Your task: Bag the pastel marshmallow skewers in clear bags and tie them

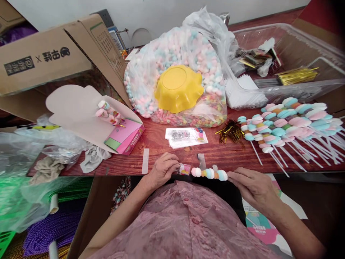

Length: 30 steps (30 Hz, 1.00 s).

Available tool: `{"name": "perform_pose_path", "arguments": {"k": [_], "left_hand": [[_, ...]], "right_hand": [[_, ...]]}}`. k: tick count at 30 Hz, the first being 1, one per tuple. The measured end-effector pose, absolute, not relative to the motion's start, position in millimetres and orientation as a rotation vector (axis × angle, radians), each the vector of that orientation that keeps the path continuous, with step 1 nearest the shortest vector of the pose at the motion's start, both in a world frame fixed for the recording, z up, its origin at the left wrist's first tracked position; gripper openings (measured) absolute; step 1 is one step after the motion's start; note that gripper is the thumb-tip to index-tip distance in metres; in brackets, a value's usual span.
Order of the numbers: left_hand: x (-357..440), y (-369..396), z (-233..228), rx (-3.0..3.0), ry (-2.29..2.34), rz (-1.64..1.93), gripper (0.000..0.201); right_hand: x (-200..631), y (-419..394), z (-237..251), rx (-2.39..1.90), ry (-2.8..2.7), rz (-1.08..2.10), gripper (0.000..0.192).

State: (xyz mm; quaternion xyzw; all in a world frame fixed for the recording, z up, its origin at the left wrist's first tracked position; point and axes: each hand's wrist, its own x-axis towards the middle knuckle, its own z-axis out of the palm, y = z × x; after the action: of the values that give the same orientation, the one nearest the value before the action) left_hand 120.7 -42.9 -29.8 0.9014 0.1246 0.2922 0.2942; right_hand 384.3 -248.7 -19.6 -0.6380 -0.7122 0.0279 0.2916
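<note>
Skewer (208, 173) of marshmallows held level at table (215, 154) edge: left hand (161, 171) pinches label (184, 169) end, right hand (252, 187) fingers grip other end; finished skewers (291, 124) piled right

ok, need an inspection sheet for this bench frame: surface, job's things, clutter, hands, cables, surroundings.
Surface: reddish-brown wooden table, crowded.
Job's things: pastel marshmallow skewer in clear wrap, held level at the table edge; small pink label at its left end.
Clutter: heap of finished marshmallow skewers; clear bag of pastel candy with yellow plastic bowl upside down on it; stack of printed labels; gold twist ties; open pink carton.
Hands: left hand pinches the label end; right hand touches the other end.
Cables: nothing seen.
Surroundings: brown cardboard box, clear plastic tub.
</note>
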Motion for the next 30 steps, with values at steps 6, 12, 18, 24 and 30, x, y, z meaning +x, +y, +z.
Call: {"name": "perform_pose_path", "arguments": {"k": [6, 12, 18, 24, 30], "left_hand": [[118.4, -42.9, -25.3, 2.396, 0.299, 0.731, 0.013], [115.2, -43.3, -23.7, 2.412, 0.306, 0.644, 0.017], [114.8, -43.0, -28.4, 2.431, 0.289, 0.692, 0.018], [112.6, -43.0, -31.0, 2.498, 0.241, 0.679, 0.019], [111.2, -43.4, -33.0, 2.464, 0.233, 0.679, 0.023]], "right_hand": [[383.9, -244.6, -30.4, -1.746, -1.905, 0.123, 0.018], [379.7, -242.8, -32.2, -1.749, -1.907, 0.083, 0.02], [371.0, -237.5, -25.4, -1.785, -1.954, -0.04, 0.023], [367.5, -234.6, -8.2, -1.77, -2.085, -0.272, 0.022], [358.3, -226.9, -8.4, -1.76, -2.146, -0.343, 0.03]]}}
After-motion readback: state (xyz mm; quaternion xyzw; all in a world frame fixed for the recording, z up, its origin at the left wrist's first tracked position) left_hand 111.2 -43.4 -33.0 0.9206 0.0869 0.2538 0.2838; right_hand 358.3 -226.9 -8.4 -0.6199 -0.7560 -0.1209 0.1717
